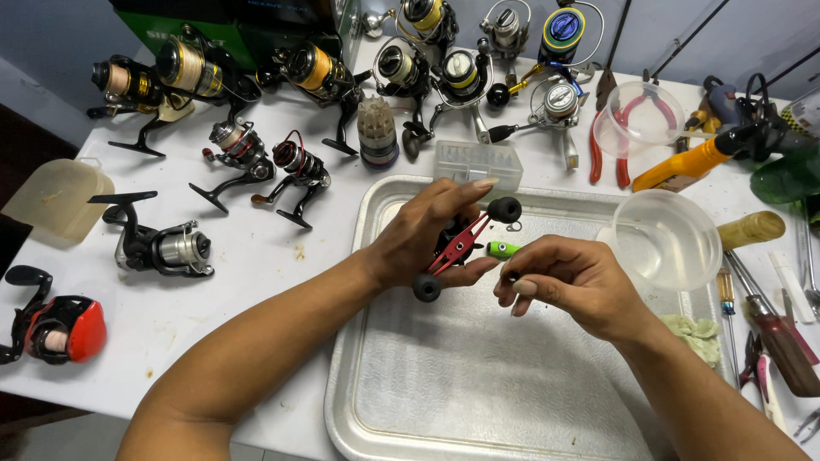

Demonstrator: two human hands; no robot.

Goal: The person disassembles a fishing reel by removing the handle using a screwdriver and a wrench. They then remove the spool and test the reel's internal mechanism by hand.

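I'm looking down over a dented rectangular aluminium tray [410, 401] on a white table [256, 282]. My left hand [423, 239] is wrapped around a small black fishing reel with a red double handle and 2 round black knobs [461, 243], fingers clamped on its body, holding it in the air just above the tray. One knob sticks out above my fingertips, the other hangs below my thumb. My right hand [568, 286] sits just beside it, thumb and fingers pinched together on a tiny dark part [511, 276]; I can't tell what that part is. A small bright green piece [502, 249] shows between the 2 hands, close to the reel; whether it touches the reel I can't tell.

Just right of my right hand, a clear round plastic bowl [666, 239] rests on the tray's edge, and a pale green crumpled cloth [696, 333] lies near my right wrist. Behind the tray stands a clear rectangular plastic box [478, 162]. Many spinning reels [239, 145] crowd the table to the left and rear, with a red-and-black reel [60, 329] at the far left. Red-handled pliers [611, 137] and wooden-handled screwdrivers [777, 333] lie on the right.
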